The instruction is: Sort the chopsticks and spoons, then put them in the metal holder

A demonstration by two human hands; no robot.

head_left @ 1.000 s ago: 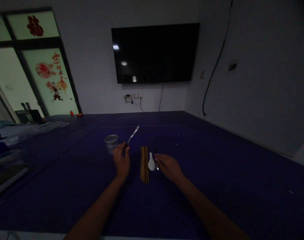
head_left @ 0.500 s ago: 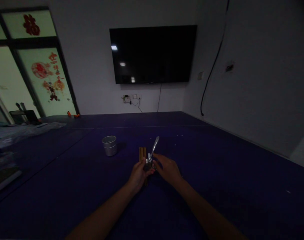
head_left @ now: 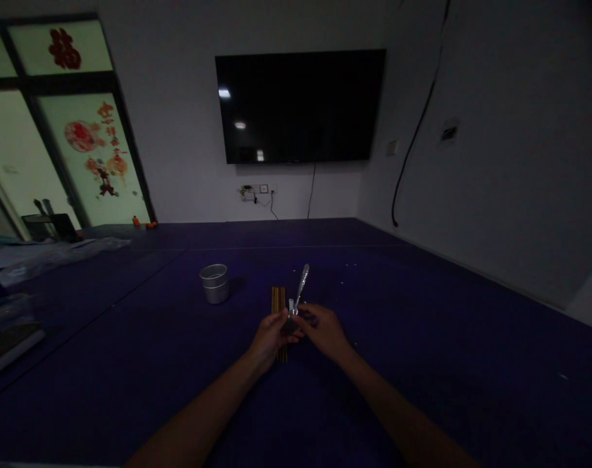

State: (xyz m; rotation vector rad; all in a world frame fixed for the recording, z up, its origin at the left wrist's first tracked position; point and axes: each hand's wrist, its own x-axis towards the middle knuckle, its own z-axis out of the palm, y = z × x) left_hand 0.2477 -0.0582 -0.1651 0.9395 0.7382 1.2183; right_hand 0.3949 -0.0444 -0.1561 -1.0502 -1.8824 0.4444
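Observation:
A shiny metal spoon (head_left: pixel 302 281) points its handle up and away, slightly to the right. My left hand (head_left: pixel 267 337) is closed around its lower end, thumb on top. From the other side my right hand (head_left: pixel 325 330) pinches at the same end, thumb and fingers curled in; the spoon's bowl is mostly hidden by the fingers. A small whitish piece (head_left: pixel 290 304) shows beside the handle; its kind is unclear. Below my hands lies a bundle of wooden chopsticks (head_left: pixel 278 296), partly covered by the left hand. To the left stands a grey metal cup (head_left: pixel 214 286), touched by neither hand.
The dark blue tabletop (head_left: pixel 154 364) reaches back to the wall. At the left edge are plastic wrapping (head_left: pixel 76 255) and a tray-like thing (head_left: pixel 13 348). Small orange items (head_left: pixel 142 222) sit at the far left. A black cable (head_left: pixel 412 140) hangs along the right wall.
My right hand has closed in on the spoon's lower end, its thumb now over the bowl. The spoon handle has shifted slightly left. The cup and chopsticks stay in place.

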